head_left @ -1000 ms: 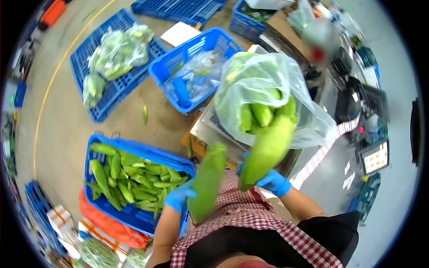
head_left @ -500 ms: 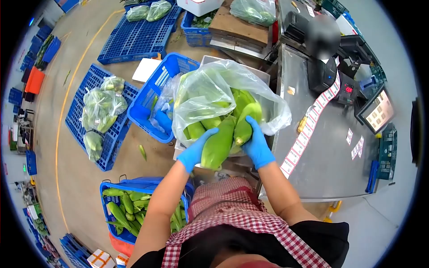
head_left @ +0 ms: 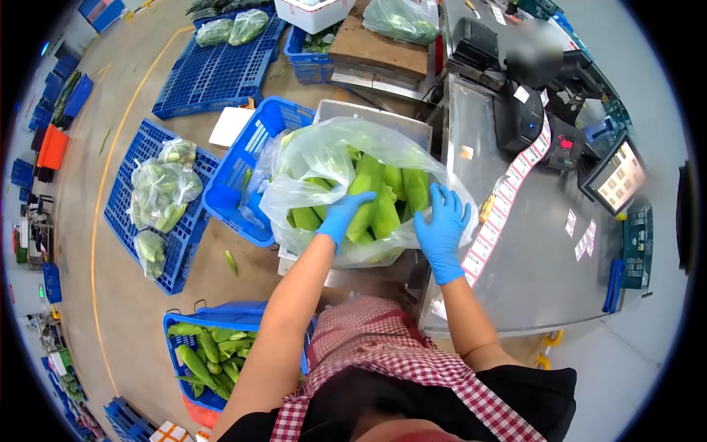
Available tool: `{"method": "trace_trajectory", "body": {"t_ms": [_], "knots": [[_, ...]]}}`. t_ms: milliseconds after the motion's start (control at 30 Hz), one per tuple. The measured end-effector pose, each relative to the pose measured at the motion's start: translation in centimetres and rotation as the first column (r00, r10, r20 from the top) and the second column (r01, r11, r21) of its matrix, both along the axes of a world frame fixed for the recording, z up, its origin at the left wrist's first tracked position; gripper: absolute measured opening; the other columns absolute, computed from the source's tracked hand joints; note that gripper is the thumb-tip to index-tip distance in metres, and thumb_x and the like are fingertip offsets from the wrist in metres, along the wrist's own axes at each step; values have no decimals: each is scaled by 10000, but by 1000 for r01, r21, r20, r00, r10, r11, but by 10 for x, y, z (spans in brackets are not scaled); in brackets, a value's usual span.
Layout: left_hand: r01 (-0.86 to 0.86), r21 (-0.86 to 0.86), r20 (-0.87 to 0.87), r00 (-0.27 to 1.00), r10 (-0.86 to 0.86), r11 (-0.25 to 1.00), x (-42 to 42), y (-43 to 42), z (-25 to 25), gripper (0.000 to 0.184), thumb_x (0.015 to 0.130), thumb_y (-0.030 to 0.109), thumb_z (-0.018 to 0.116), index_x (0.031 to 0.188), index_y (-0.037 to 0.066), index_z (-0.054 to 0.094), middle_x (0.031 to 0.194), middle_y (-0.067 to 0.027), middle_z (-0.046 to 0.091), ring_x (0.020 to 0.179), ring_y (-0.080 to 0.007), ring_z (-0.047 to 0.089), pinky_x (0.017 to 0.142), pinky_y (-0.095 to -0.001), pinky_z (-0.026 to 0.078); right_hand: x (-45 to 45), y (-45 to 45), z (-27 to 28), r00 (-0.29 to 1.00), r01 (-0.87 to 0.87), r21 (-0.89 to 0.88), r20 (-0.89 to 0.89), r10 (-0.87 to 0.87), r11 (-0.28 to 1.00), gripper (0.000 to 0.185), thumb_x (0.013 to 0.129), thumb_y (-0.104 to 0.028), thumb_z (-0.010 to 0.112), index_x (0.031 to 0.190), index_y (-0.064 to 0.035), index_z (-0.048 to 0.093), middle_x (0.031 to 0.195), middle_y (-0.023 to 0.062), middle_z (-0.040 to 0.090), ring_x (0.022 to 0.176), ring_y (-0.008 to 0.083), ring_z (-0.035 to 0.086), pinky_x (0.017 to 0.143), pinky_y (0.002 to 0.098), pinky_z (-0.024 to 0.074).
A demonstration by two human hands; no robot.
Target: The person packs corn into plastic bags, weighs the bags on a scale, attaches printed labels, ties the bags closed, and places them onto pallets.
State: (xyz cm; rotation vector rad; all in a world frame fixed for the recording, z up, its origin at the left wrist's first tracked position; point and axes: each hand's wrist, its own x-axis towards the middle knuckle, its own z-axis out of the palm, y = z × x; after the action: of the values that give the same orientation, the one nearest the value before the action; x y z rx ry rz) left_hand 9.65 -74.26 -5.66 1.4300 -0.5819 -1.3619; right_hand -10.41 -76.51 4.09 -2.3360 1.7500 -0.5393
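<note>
Nearest me, the blue crate (head_left: 215, 315) holds husked corn. Beyond it, my left hand (head_left: 341, 217) reaches over the near rim of the clear plastic bag (head_left: 286, 208), fingers against a corn ear (head_left: 366, 184); whether it grips, I cannot tell. My right hand (head_left: 442, 236) is open, fingers spread at the bag's right side. The ears lie inside the bag — well within reach.

Handling assessment: I should press with flat fingers along the husks, not the tips, since stem ends could pierce thin film. The right palm is best kept broad against the side — pinched film could tear. Farther off, bagged produce (head_left: 166, 188) rests on a blue pallet (head_left: 118, 199).
</note>
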Motion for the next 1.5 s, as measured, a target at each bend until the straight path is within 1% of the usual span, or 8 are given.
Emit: {"method": "trace_trajectory", "body": {"t_ms": [100,267,400,633,1000,1100,1233,1500], "knots": [[-4,-112,448,892,54,994,-12,-7,25,503,766,213,613,1212,37,464,1102,-149,562,1001,-272,541,909,-373,394,-28,-1,5,958,70,-98,-270,-95,993,779,678,-303,663,1331,-43,326,1256,201,416,1182,337,384,1023,478,236],[159,-324,889,390,242,933,19,-20,-23,275,814,197,517,1031,38,574,985,-168,598,868,-326,563,772,-397,437,-86,-12,-54,917,151,429,276,-288,891,636,720,-295,677,1211,29,437,1009,153,582,855,261,586,761,332,468],[136,34,968,242,-66,990,28,4,0,197,816,159,515,945,48,614,924,-125,627,819,-294,596,713,-375,460,-75,3,-54,356,-88,716,672,-650,692,273,762,-162,637,966,14,591,844,47,613,743,116,558,662,252,443],[181,-167,794,608,23,969,6,107,31,243,798,132,606,1014,22,631,915,-141,640,839,-228,600,764,-314,458,-74,-6,-88,874,250,333,327,-360,909,452,749,-372,619,991,9,587,906,190,593,773,310,580,696,394,444],[-377,18,657,703,273,926,5,351,-35,191,794,94,590,962,17,638,910,-120,641,816,-205,607,746,-305,470,-66,-3,-63,851,256,183,422,-311,949,840,687,-361,725,1263,111,338,1261,281,411,1183,367,399,989,383,330],[-610,3,707,562,430,792,9,437,-77,215,782,95,582,979,20,626,958,-141,627,870,-249,593,789,-334,463,-34,19,-58,684,33,6,729,-27,999,607,787,-130,646,1264,93,343,1259,225,408,1140,312,419,999,372,311],[-901,149,815,345,465,407,20,533,-110,320,752,174,601,1041,37,599,1079,-182,569,1025,-334,532,894,-370,421,60,112,-12,904,-315,-284,201,378,906,510,807,-95,613,1252,47,408,1255,186,428,1159,306,407,990,396,313],[-912,390,854,308,419,-125,52,669,-194,675,698,256,650,1277,27,389,1326,-234,342,1166,-380,397,953,-404,370,165,305,-83,589,-785,529,477,652,322,483,802,-41,579,1252,23,416,1207,130,449,1109,237,446,964,345,334]]}}
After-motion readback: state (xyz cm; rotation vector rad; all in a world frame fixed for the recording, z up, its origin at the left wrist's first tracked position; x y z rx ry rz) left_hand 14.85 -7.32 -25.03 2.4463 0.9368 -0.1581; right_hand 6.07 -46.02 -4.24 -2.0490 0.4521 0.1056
